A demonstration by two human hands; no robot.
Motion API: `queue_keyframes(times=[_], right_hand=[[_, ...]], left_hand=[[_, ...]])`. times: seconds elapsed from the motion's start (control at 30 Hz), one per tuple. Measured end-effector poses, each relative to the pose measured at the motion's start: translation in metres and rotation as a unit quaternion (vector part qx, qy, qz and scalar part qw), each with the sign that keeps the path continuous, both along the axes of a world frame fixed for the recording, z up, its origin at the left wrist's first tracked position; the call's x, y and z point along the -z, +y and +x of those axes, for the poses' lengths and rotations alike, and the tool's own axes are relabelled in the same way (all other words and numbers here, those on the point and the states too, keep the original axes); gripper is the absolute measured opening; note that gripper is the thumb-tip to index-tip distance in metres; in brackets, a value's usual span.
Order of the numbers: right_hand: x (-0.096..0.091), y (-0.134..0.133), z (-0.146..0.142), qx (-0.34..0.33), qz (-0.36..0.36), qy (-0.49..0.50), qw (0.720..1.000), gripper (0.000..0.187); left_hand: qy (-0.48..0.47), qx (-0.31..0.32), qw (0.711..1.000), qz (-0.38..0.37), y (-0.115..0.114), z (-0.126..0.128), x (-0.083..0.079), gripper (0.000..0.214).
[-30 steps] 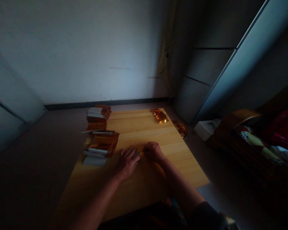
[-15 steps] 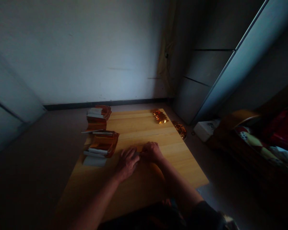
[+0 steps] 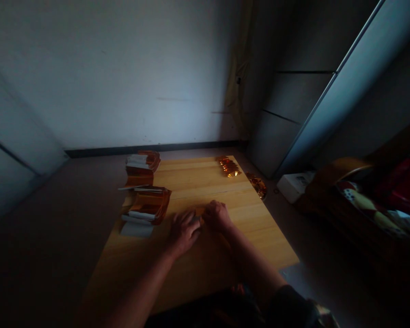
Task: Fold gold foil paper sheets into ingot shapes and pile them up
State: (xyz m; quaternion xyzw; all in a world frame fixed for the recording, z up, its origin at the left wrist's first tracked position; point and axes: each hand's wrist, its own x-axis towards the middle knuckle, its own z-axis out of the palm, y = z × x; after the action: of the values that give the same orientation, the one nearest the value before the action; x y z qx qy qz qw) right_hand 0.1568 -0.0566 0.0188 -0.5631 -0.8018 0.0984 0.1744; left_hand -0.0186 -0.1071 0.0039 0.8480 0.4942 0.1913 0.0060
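Low over the middle of the table, both my hands are at a small piece of orange-gold foil paper [image 3: 199,212], mostly covered by the fingers. My left hand [image 3: 183,231] has its fingers bent down onto the paper's left side. My right hand [image 3: 216,216] is closed, pinching the right side. To the left lie a near stack of orange foil sheets with pale edges [image 3: 146,205] and a far stack [image 3: 141,166]. Several shiny gold folded pieces [image 3: 228,166] rest in a row near the far right corner.
The wooden table [image 3: 253,228] stands before a pale wall [image 3: 123,82]. Beside its right edge, more gold pieces [image 3: 257,186] are on the floor. Further right are a white box [image 3: 293,186], a wooden armrest [image 3: 345,166] and a tall cabinet [image 3: 294,105].
My hands have shifted slightly over the paper, and a bit more of its orange-gold surface shows between them. The view has moved a little; the stacks lie unchanged.
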Motion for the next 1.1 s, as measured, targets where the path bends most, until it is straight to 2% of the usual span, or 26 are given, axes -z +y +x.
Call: queue_keyframes(times=[0.2,0.37,0.43,0.57,0.73,0.87,1.1], right_hand=[[0.005,-0.012,0.013,-0.073,0.023,0.005,0.997,0.016],[0.003,-0.022,0.008,-0.055,0.017,-0.01,0.998,0.013],[0.001,-0.02,0.006,-0.043,0.012,-0.014,0.999,0.013],[0.001,-0.013,0.004,-0.047,0.006,-0.022,0.999,0.013],[0.005,-0.017,0.004,-0.059,0.027,-0.033,0.997,0.014],[0.01,-0.025,0.003,-0.058,0.041,-0.032,0.997,0.014],[0.016,-0.016,0.008,-0.08,0.027,0.004,0.996,0.01]], left_hand=[[-0.028,-0.027,0.999,0.002,0.017,0.002,-0.004,0.009],[-0.045,-0.046,0.998,-0.002,0.03,0.007,-0.003,0.012],[-0.055,-0.057,0.997,-0.004,0.031,0.008,-0.002,0.008],[-0.071,-0.068,0.995,0.004,0.031,0.007,-0.001,0.019],[-0.036,-0.038,0.999,0.001,0.032,0.002,-0.005,0.019],[-0.018,-0.032,0.999,0.028,0.035,0.0,-0.01,0.017],[0.041,-0.026,0.998,0.029,0.026,0.001,-0.015,0.021]])
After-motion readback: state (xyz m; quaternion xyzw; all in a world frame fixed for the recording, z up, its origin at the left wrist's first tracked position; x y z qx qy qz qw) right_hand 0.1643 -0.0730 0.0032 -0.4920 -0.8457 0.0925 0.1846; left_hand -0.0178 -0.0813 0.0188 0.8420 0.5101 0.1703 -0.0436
